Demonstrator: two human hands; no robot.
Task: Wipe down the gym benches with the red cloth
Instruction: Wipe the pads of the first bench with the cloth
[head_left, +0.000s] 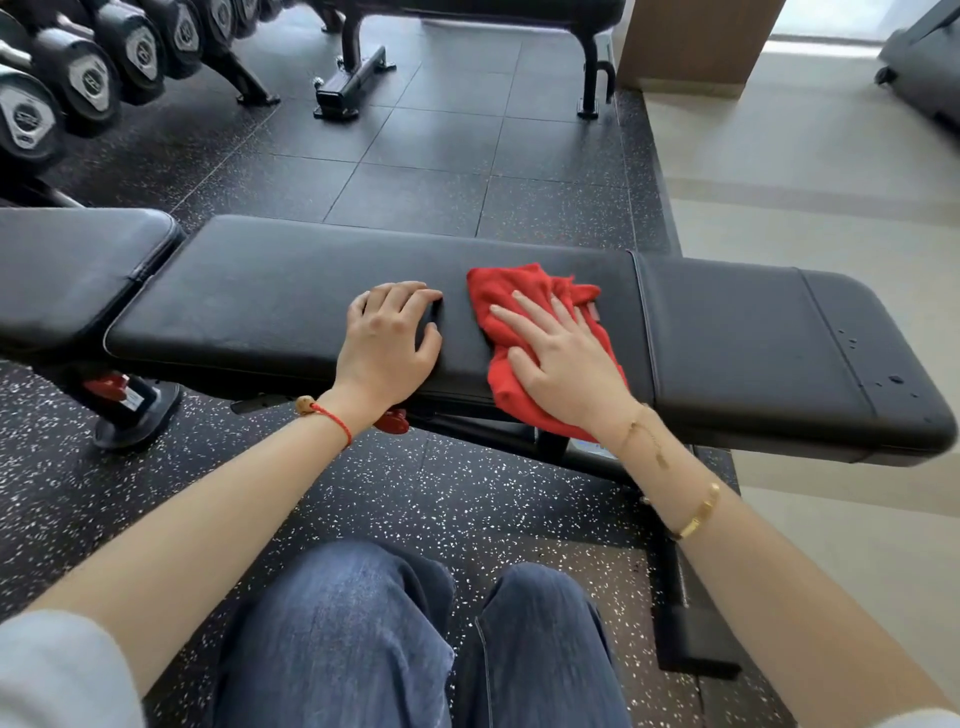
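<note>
Here, the right hand (563, 364), fingers spread flat, presses the red cloth (519, 312) onto the worktop (270, 296) beside its seam, the left hand (389, 338) braced bare alongside, fingertips bent; long even strokes toward the droplets (891, 376) past that seam look wise.

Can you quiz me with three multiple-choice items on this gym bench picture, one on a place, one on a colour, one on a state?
1. Where is the cloth?
A. on the floor
B. on the bench pad
C. on the dumbbell rack

2. What colour is the cloth?
A. blue
B. white
C. red

3. How is the right hand?
A. flat on the cloth
B. in a fist
C. lifted in the air

Answers: B, the cloth lies on the black pad beside the left hand; C, it is bright red; A, straight fingers press it down.
</note>
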